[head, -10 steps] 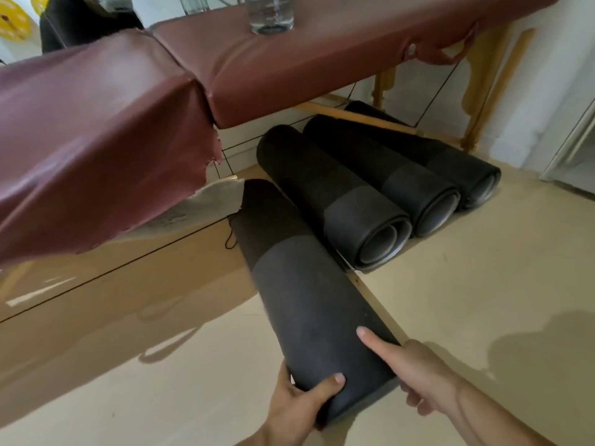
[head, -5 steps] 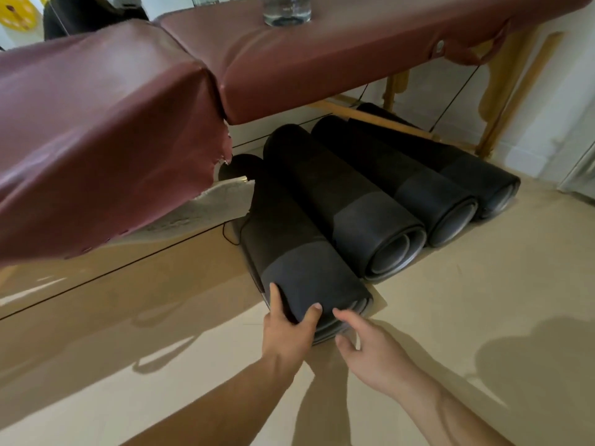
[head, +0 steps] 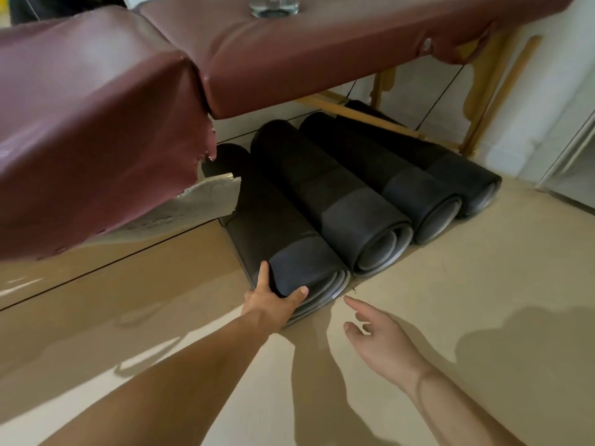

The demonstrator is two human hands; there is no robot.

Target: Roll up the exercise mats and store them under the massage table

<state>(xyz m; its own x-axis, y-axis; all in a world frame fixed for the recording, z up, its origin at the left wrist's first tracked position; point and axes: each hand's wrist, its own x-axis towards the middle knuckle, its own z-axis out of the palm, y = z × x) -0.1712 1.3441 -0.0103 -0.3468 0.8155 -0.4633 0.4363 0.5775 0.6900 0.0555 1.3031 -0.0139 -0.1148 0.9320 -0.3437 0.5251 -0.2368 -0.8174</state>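
Several rolled dark exercise mats lie side by side on the floor under the maroon massage table (head: 289,59). The nearest rolled mat (head: 277,233) is the leftmost, its far end hidden beneath the table. My left hand (head: 273,300) grips its near end, thumb on one side and fingers curled over the other. Next to it lie a second rolled mat (head: 335,201), a third rolled mat (head: 396,178) and a fourth rolled mat (head: 457,169). My right hand (head: 376,339) hovers just off the mat's end, fingers relaxed, holding nothing.
A glass of water (head: 273,6) stands on the table top. Torn upholstery hangs at the table's left section (head: 206,194). Wooden table legs (head: 479,101) and a cross brace (head: 360,117) stand behind the mats. A pale wall (head: 563,91) is at the right.
The nearest mat has slid further under the table beside the others. My right hand has come off the mat; my left hand keeps hold of its end.
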